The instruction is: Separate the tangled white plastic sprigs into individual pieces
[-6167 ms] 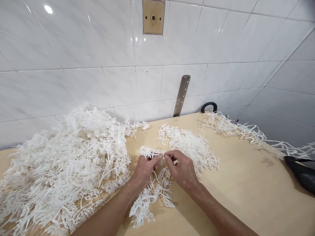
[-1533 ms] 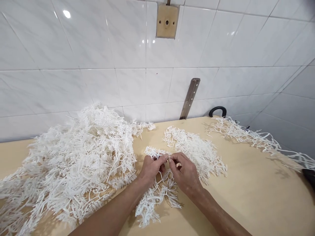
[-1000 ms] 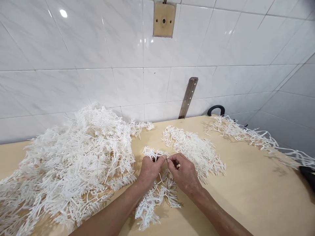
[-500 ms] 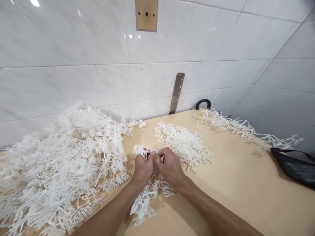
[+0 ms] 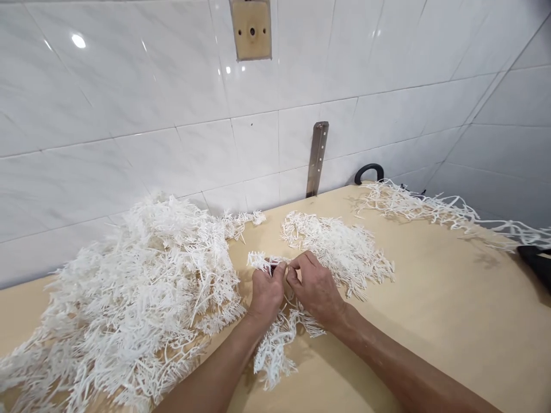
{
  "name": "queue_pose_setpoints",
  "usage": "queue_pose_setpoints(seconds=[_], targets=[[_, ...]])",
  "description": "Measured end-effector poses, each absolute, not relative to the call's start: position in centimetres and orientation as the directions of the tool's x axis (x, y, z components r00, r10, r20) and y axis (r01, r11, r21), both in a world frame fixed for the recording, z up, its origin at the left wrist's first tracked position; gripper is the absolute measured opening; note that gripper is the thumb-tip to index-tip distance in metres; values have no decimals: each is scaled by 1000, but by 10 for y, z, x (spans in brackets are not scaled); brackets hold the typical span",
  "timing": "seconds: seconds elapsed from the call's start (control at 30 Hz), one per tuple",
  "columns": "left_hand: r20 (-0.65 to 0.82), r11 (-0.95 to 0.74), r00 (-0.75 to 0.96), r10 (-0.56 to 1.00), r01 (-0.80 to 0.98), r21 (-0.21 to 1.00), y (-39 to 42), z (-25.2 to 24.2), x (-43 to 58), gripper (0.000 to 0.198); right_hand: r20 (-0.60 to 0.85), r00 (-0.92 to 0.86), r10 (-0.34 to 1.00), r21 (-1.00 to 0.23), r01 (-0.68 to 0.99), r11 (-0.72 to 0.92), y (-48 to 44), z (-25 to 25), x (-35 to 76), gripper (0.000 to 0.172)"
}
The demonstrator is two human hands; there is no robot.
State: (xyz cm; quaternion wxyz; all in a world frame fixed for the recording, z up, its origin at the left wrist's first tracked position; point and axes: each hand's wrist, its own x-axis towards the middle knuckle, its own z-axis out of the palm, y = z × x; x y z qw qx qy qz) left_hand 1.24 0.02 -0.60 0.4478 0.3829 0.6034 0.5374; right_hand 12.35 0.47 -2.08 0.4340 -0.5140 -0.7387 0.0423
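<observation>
Both my hands meet at the middle of a tan table. My left hand is closed, pinching the top of a white branched plastic strand. Thumb and forefinger of my right hand pinch the same strand right beside it. The strand's lower part trails toward me under my wrists. A small dark part shows between my left fingers; I cannot make out what it is.
A big heap of white plastic strands fills the table's left. A smaller flat pile lies just behind my right hand. Long strands hang over the far right edge. A dark object sits at the right edge; a tiled wall stands behind.
My fingertips have kept working at the same spot on the strand. The view shifted and tilted slightly; the piles have not moved.
</observation>
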Motion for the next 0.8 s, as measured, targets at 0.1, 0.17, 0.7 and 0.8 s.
queue_pose_setpoints(seconds=[0.1, 0.17, 0.7, 0.8], targets=[[-28, 85, -337, 941, 156, 984, -1, 0, 9, 41, 593, -37, 804, -516, 750, 415, 13, -25, 131, 19], [-11, 77, -322, 947, 194, 978, -2, 4, 7, 39, 595, 48, 802, -526, 778, 344, 21, -24, 144, 19], [-232, 207, -130, 964, -182, 961, 8, 2, -5, 59, 383, -61, 922, -792, 492, 362, 0, -4, 151, 22], [-273, 243, -172, 947, -174, 954, 7, 4, -3, 52, 259, -122, 958, -877, 386, 286, -4, -6, 144, 25]])
